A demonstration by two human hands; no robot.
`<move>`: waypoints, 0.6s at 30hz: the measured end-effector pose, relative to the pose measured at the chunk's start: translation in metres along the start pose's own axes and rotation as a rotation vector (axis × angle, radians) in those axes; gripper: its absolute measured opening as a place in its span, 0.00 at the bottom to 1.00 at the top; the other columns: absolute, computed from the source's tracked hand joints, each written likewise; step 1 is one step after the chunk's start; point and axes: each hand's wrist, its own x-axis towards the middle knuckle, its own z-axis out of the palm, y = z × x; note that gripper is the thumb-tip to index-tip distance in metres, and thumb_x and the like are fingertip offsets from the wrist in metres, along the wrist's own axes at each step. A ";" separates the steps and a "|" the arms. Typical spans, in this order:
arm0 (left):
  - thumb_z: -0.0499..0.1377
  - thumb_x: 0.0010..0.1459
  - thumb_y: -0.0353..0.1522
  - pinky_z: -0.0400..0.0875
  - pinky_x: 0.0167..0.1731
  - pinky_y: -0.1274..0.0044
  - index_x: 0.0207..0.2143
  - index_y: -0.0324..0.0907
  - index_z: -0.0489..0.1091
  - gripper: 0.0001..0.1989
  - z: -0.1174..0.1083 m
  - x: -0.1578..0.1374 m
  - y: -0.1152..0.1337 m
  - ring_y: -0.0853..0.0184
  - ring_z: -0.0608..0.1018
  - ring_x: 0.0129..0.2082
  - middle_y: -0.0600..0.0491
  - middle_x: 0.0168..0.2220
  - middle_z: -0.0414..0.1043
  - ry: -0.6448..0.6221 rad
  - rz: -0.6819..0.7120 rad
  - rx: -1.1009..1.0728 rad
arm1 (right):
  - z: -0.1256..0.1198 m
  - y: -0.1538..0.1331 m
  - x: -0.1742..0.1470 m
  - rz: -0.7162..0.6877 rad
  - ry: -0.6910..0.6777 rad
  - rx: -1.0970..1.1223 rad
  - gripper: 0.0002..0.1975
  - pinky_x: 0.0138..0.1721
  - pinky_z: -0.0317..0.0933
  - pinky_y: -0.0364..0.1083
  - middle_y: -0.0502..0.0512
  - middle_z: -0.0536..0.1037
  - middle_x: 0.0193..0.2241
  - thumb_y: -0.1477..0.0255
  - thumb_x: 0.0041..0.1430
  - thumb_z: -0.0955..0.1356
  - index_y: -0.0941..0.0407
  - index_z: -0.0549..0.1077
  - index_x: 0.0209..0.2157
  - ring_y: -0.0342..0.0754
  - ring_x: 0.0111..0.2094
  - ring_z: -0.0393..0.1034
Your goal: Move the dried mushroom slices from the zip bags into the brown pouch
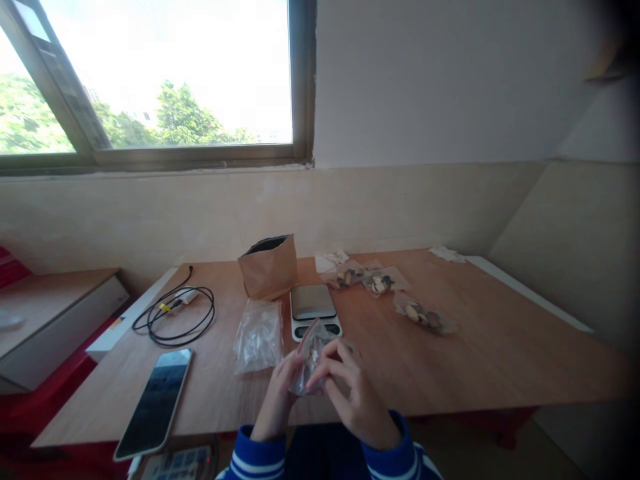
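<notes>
Between my hands, just in front of the scale, is a small clear zip bag (pixel 311 357) with a red strip along its top edge. My left hand (pixel 281 390) is closed on the bag's left side. My right hand (pixel 353 387) has bent fingers pressed against the bag's right side; what lies inside is too blurred to name. A white kitchen scale (pixel 313 303) with a metal plate and dark display stands right behind the bag. To its left lies a stack of clear zip bags (pixel 259 337).
A brown paper pouch (pixel 269 270) stands open behind the clear bags. Filled bags of dried pieces (pixel 380 283) lie at the back right, another filled bag (pixel 423 315) nearer. On the left are a coiled black cable (pixel 210 320) and a phone (pixel 156 403) near the table edge.
</notes>
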 end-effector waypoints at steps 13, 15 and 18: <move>0.53 0.61 0.38 0.70 0.44 0.71 0.40 0.42 0.74 0.14 0.019 0.002 -0.009 0.63 0.74 0.41 0.47 0.43 0.66 0.193 0.507 0.895 | 0.030 0.029 0.012 0.217 0.292 0.081 0.13 0.44 0.64 0.48 0.57 0.76 0.39 0.62 0.63 0.63 0.55 0.71 0.41 0.50 0.41 0.71; 0.54 0.60 0.36 0.70 0.45 0.71 0.40 0.43 0.74 0.12 0.021 0.002 -0.012 0.63 0.73 0.43 0.47 0.47 0.63 0.206 0.530 0.950 | 0.031 0.031 0.012 0.281 0.285 0.195 0.14 0.40 0.66 0.47 0.56 0.77 0.36 0.60 0.61 0.65 0.56 0.72 0.40 0.49 0.37 0.72; 0.56 0.59 0.34 0.69 0.48 0.70 0.41 0.45 0.74 0.10 0.021 0.001 -0.013 0.62 0.73 0.45 0.47 0.50 0.62 0.170 0.564 0.956 | 0.028 0.032 0.013 0.333 0.320 0.347 0.17 0.38 0.68 0.47 0.56 0.79 0.33 0.57 0.56 0.68 0.57 0.73 0.38 0.49 0.34 0.74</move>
